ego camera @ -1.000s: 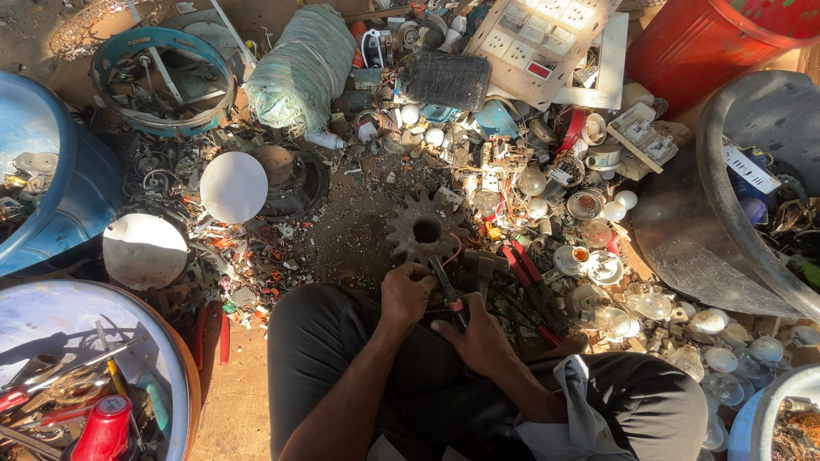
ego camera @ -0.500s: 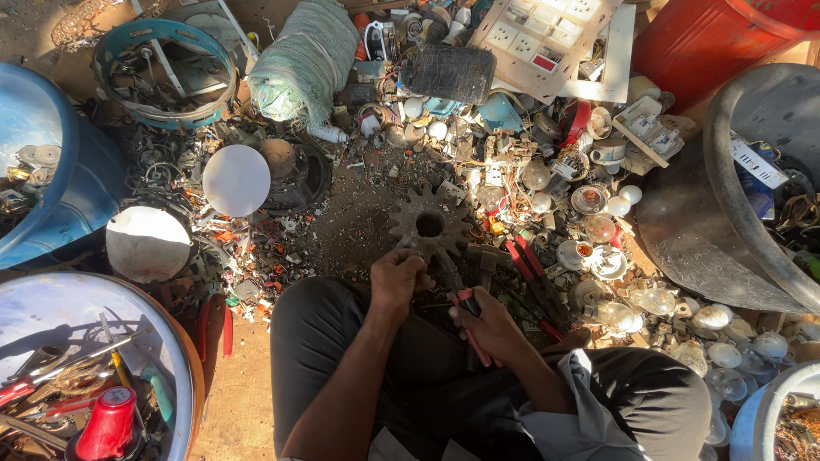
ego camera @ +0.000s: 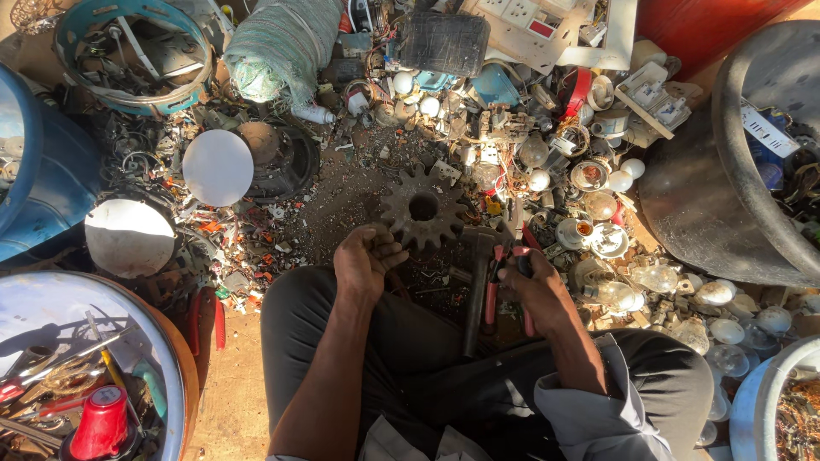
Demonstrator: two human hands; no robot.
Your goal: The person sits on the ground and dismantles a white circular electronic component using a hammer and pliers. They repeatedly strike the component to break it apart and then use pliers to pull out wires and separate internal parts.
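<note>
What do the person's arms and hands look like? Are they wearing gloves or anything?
No gloves: both the left hand and the right hand are bare, with no rings or watch showing. The left forearm is bare too. The right arm has a grey sleeve pushed up past the wrist.

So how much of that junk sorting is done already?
Done, it seems: broken bits and stripped scraps litter the ground beside the rusty toothed metal gear. In hand: the left hand pinches something too small to tell, and the right hand grips red-handled pliers beside a dark hammer. Left: a heap of clear glass bulbs lies unopened.
</note>
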